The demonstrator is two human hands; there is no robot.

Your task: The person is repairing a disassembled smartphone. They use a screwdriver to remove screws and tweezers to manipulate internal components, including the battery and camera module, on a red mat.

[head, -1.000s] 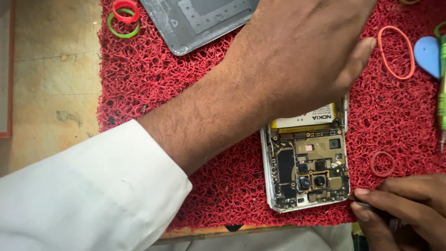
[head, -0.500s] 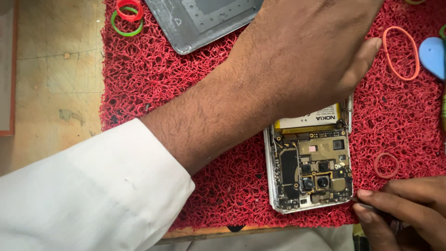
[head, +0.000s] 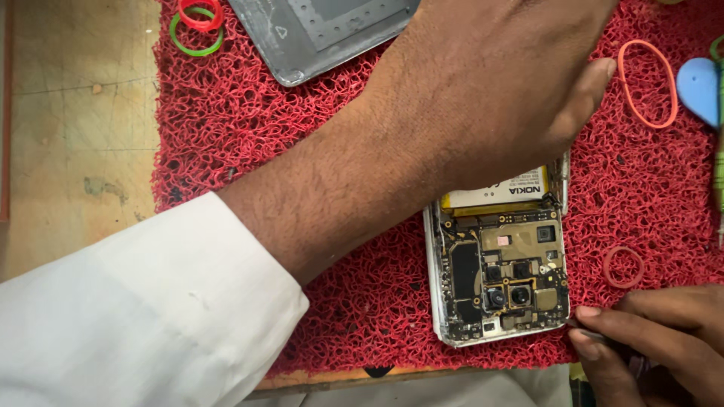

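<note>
Phone: the opened phone [head: 501, 275] lies on the red mesh mat [head: 249, 128], near its front edge, back side up with the circuit board and camera modules bare.
Done: the rear cover is already off; a grey back panel [head: 324, 30] sits apart at the mat's far edge.
Left: board and yellow battery [head: 498, 192] are both seated in the frame, so I judge the teardown only partly through.
Left hand: the left hand [head: 498, 83] reaches across above the phone's battery end, fingers out of frame; grip impossible to tell.
Right hand: the right hand [head: 656, 339] is curled beside the phone's lower corner, pinching a thin dark tool.
Around: rubber bands [head: 622, 266], blue pick [head: 697, 79].
</note>
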